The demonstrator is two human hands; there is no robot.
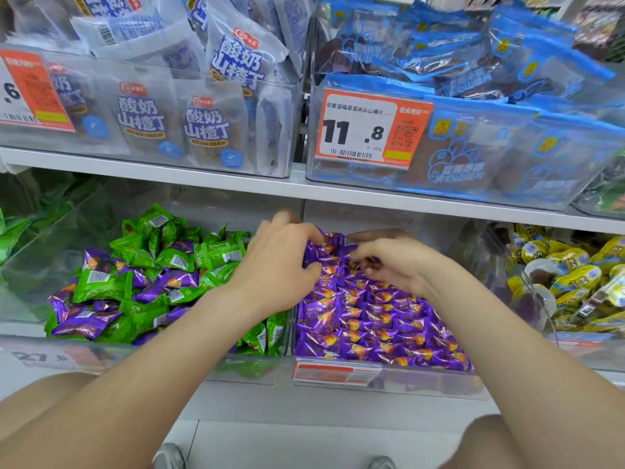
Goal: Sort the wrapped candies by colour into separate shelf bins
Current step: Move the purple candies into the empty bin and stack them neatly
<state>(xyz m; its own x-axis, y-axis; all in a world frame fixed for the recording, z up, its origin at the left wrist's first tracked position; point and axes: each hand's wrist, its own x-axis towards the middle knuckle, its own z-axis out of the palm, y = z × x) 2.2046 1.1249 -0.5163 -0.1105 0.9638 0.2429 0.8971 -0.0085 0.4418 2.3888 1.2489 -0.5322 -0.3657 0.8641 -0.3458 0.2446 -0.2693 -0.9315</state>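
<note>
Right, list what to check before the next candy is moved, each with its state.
1. Middle bin holds only purple candies: ok, as far as it shows.
2. Left bin holds only green candies: not ok, stray purple ones lie among them.
3. Left hand empty: cannot tell.
4. Right hand empty: cannot tell.
5. Yellow candies kept apart: ok.

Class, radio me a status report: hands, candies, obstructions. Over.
Left hand pinching purple candies in purple bin. Right hand curled over them, grip unclear. Neighbouring bin mixed green and purple. Nothing blocking.
</note>
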